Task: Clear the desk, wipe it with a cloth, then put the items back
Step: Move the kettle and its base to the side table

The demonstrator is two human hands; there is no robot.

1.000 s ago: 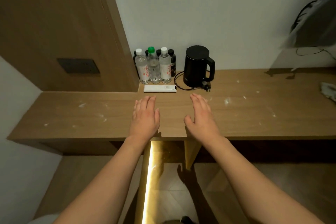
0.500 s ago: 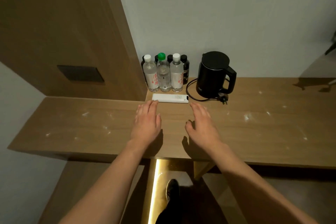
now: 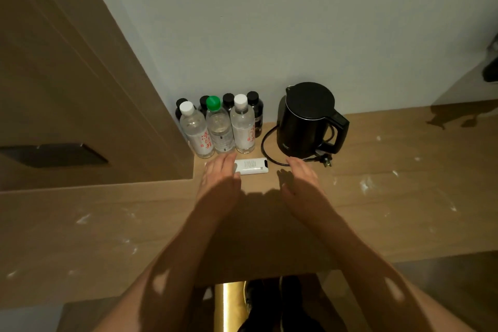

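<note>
Both hands reached forward, left hand (image 3: 219, 179) now over remote (image 3: 252, 166), right hand (image 3: 301, 183) beside it

Bench (image 3: 80, 224): tan wood grain w/ white specks. Kettle (image 3: 307, 121): black, incl. cord (image 3: 265, 143). Remote (image 3: 252, 166): white, dark end. Front bottles (image 3: 217, 129): clear; two white caps w/ red lettering, one green cap. Rear bottles (image 3: 256, 110): black. Wall (image 3: 296, 21): pale grey.

Seven bottles (image 3: 217, 129); one kettle (image 3: 307, 121) — one remote (image 3: 252, 166)
</note>
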